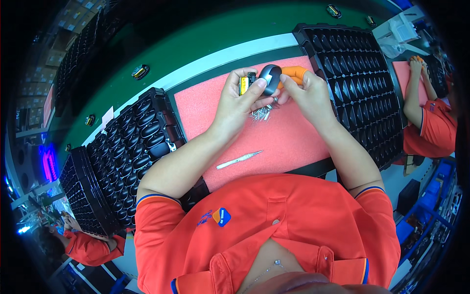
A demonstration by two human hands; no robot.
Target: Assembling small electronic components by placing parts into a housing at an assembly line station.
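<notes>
- Above one pink foam mat (289, 142), two bare hands are held close together, and one dark oval shell (270, 80) is kept between them, raised off the mat.
- By the left hand (236, 102), the shell is pinched, the thumb being laid against its face; one yellow-and-black module (244, 85) is also held among the fingers, just left of the shell.
- By the right hand (312, 95), whose fingers are bent, the shell's right side is met; whether it is pinched there cannot be told. Orange finger covers (293, 72) are worn on this hand, their exact number being hidden.
- Beneath the hands, one pile of thin silvery pieces (258, 114) is gathered on the mat, too tangled to be counted.
- Nearer the body, one white pointed tool (240, 159) is laid slantwise.
- On the right, one black tray (348, 81) with many oval hollows is placed; on the left, another black tray (132, 142) is seen.
- Along the green surface (254, 24), five small rounded units are spread well apart.
- Two co-workers in red shirts are seen, one at each side.
</notes>
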